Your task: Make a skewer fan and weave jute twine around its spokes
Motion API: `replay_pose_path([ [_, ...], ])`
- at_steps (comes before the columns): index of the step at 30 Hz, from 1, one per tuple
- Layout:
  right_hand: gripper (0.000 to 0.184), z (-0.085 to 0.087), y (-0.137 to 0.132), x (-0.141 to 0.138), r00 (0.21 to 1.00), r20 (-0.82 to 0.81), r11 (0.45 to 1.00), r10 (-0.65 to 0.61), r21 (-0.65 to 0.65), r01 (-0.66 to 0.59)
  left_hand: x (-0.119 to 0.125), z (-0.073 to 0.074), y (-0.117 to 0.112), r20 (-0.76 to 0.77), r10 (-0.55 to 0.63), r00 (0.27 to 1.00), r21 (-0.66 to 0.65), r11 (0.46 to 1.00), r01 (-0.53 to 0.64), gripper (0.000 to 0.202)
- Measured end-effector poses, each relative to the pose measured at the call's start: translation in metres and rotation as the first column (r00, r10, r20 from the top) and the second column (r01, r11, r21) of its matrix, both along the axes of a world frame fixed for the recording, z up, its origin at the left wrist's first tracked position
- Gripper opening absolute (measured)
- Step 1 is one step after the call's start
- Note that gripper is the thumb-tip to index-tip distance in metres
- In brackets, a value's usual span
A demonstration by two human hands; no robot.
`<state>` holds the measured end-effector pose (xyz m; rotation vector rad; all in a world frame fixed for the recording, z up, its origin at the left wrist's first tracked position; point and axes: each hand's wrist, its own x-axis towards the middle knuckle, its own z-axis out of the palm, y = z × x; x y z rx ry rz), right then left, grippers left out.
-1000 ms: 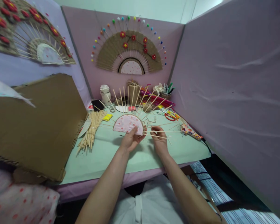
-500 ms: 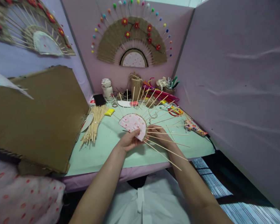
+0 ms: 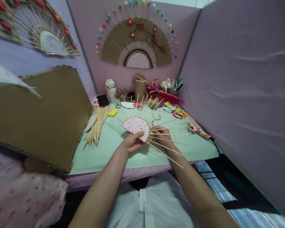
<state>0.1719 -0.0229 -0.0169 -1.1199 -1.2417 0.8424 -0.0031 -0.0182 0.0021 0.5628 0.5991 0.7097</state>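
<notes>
the half-round piece [image 3: 136, 123] is pale pink with scattered red dots, its curved rim edged in a thin tan-brown band. it is held above the pale green tabletop [image 3: 109, 155], tilted so that its straight side slopes down to the right and the curve faces up and right. slim, pale wooden sticks [image 3: 165, 155] fan out from the curve like rays — bare, straight and set apart from one another, the lowest slanting down to the right. the left hand [image 3: 134, 142] grips the lower corner, thumb across the dots; the right hand [image 3: 163, 136] is among the right-side sticks — which one it touches is unclear.
</notes>
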Motion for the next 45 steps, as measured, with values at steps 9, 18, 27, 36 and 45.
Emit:
replay_pose_path([
  [9,0.010,-0.001,0.000,0.015,1.000,0.019,0.999,-0.021,-0.034,0.022,-0.002,-0.001,0.001,-0.057,0.032,0.998,0.032,0.999,-0.030,0.019],
  [18,0.022,0.014,-0.027,0.092,0.997,0.073,0.995,0.040,-0.094,-0.033,-0.005,-0.001,0.004,-0.065,0.102,0.993,0.031,0.995,-0.100,0.021],
  [27,0.022,0.021,-0.043,0.105,0.992,0.059,0.982,-0.113,0.157,0.103,-0.005,0.001,0.005,-0.090,0.191,0.977,0.019,0.982,-0.190,0.020],
  [36,0.012,0.044,-0.036,0.100,0.857,0.309,0.860,-0.412,0.443,0.254,-0.006,0.001,0.005,-0.100,0.166,0.981,0.026,0.986,-0.164,0.018],
  [45,0.019,0.020,0.003,0.100,0.878,0.349,0.934,-0.327,0.260,0.244,-0.009,0.003,0.002,-0.026,0.045,0.999,-0.019,0.999,-0.046,0.016],
])
